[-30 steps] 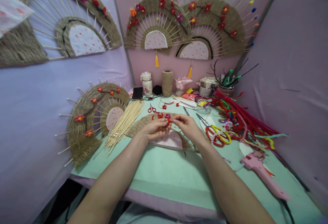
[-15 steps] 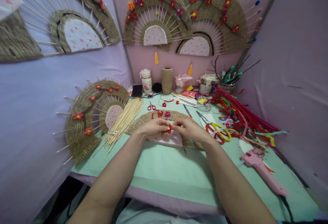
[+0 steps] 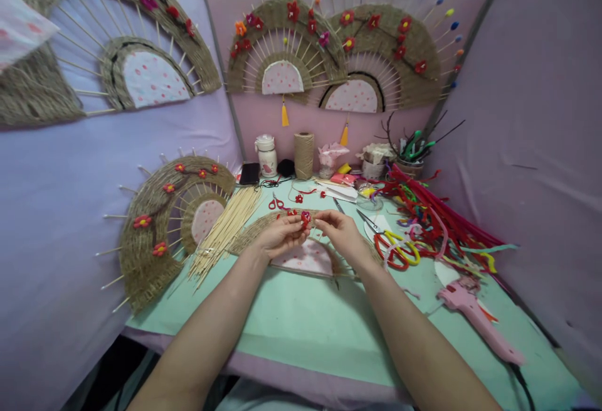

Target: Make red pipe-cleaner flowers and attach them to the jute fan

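My left hand [image 3: 283,235] pinches a small red flower [image 3: 305,223] above a twine-wrapped fan [image 3: 256,230] that lies on the table. Just right of the flower is my right hand [image 3: 341,230], thumb and forefinger close together; anything between those fingertips is too small to make out. The fan has a white dotted half-round centre [image 3: 305,256] below my hands. Red and magenta pieces show on its upper band, partly hidden behind the held flower.
Thin sticks [image 3: 228,229] lie left of the fan. Small red scissors [image 3: 276,202] are behind it. Large scissors [image 3: 397,249], fuzzy stems [image 3: 433,210] and a pink glue gun [image 3: 480,320] lie right. A twine roll [image 3: 304,155] stands at the back.
My hands have moved slightly apart, and the red flower has risen a little and shifted left with my left hand. The whole view has shifted a little.
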Motion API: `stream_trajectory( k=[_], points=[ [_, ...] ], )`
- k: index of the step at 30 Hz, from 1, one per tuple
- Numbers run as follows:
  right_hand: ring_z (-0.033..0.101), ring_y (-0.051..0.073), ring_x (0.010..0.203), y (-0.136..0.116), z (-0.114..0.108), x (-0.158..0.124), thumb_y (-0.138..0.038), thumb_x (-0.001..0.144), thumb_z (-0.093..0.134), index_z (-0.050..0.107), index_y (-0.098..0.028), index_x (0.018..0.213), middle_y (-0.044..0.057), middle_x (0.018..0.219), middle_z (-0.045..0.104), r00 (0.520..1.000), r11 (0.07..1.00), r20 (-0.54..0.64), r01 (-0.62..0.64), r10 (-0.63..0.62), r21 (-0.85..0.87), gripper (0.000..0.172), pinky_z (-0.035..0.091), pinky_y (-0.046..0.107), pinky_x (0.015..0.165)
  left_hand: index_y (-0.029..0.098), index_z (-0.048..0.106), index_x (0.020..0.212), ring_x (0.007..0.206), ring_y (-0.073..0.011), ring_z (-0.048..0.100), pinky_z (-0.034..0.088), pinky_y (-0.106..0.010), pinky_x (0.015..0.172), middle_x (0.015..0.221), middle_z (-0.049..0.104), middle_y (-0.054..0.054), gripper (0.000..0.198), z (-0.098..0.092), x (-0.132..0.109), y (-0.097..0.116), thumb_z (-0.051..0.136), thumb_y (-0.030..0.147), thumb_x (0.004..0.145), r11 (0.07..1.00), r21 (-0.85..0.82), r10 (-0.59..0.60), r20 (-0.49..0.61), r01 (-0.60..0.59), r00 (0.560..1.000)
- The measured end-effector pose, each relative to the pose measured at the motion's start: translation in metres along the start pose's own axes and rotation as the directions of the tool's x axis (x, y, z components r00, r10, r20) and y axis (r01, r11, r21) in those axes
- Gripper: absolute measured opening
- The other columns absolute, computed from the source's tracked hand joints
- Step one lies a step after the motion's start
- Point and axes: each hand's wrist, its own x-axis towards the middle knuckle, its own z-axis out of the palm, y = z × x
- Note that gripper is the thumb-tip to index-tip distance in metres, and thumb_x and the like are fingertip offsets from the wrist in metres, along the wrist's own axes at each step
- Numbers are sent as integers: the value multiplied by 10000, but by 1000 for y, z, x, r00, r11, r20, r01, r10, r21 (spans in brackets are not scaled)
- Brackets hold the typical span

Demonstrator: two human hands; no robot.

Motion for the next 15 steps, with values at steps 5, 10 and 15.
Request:
stream_trajectory(
  k=[5, 10, 15],
  points=[
    [565, 164, 759, 2, 2, -1, -376, 756, 542, 629, -165, 806, 49, 820, 652, 998, 996, 27, 60, -58, -60, 234, 437, 284, 724, 102, 596, 884, 689, -86, 608, 478, -182, 676, 776, 631, -61, 153, 3, 0, -4, 621, 75, 736, 1000, -15, -16, 66, 17, 998],
    [514, 127, 671, -3, -3, -1, -417, 782, 509, 599, -180, 782, 10, 751, 610, 996, 1000, 91, -4, 6, -20, 254, 400, 232, 627, 123, 608, 926, 759, -129, 624, 465, -226, 704, 831, 643, -74, 230, -3, -2, -1, 678, 161, 710, 993, 115, -9, 105, -3, 994],
    [438, 98, 561, -14, -9, -7, -457, 759, 530, 604, -180, 744, -27, 660, 556, 965, 993, 236, -115, 112, -1, 287, 333, 221, 548, 141, 639, 942, 813, -122, 581, 435, -234, 733, 949, 630, -73, 269, -3, -5, 5, 693, 224, 692, 937, 295, 178, 66, -190, 982]
  ],
)
